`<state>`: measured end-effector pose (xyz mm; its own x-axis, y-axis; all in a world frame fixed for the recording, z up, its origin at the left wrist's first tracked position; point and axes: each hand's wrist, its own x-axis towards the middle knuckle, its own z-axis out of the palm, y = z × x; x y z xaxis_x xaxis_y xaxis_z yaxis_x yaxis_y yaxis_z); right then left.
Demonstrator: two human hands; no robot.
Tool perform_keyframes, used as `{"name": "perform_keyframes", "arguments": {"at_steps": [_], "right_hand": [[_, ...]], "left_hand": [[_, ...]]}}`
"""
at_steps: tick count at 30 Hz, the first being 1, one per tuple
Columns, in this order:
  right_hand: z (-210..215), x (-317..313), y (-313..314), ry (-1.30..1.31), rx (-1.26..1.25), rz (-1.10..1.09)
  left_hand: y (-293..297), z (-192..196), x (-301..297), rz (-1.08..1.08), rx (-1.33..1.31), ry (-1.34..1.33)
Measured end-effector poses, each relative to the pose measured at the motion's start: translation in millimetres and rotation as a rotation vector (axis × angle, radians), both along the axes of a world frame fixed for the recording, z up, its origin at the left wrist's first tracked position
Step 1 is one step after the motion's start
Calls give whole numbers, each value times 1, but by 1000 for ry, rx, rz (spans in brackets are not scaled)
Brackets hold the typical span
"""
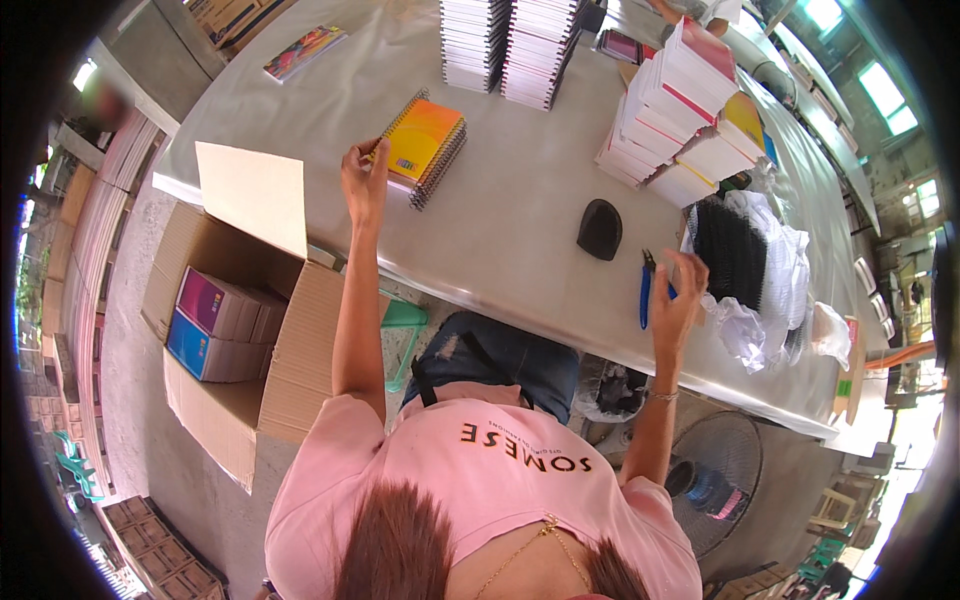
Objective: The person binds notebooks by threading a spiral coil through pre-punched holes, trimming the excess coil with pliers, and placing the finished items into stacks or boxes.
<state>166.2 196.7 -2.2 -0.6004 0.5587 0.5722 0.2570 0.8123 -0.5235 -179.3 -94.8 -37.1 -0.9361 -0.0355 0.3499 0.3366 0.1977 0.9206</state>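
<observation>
A small stack of spiral notebooks with a yellow-orange cover lies on the table, its wire coils along the right side. My left hand grips the left edge of the stack, thumb by the cover and fingers curled at the side. At the right, my right hand hovers by blue-handled cutting pliers, its fingers curved and apart. One blue handle shows close to the thumb; whether they touch, I cannot tell. A black rounded pad-like object rests left of the pliers.
Left of me stands an open cardboard box with purple and blue books inside. Tall notebook stacks and unbound page blocks stand farther back. Black coils in white plastic lie right. A fan is below the table edge.
</observation>
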Motion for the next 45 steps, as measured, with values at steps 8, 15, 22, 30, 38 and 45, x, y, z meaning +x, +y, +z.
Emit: {"name": "perform_keyframes", "arguments": {"at_steps": [8, 15, 22, 30, 38, 45], "right_hand": [[98, -47, 67, 364, 27, -127], [121, -81, 180, 277, -419, -183], [127, -99, 178, 184, -577, -50], [107, -89, 189, 581, -472, 72], [92, -42, 11, 738, -678, 323], [37, 3, -4, 357, -675, 339]], "left_hand": [[-11, -6, 1, -81, 94, -53], [-1, 35, 46, 65, -109, 145], [0, 84, 93, 51, -181, 314], [76, 104, 132, -436, 201, 290], [144, 139, 191, -826, 322, 85], [141, 114, 185, -1096, 200, -17]]}}
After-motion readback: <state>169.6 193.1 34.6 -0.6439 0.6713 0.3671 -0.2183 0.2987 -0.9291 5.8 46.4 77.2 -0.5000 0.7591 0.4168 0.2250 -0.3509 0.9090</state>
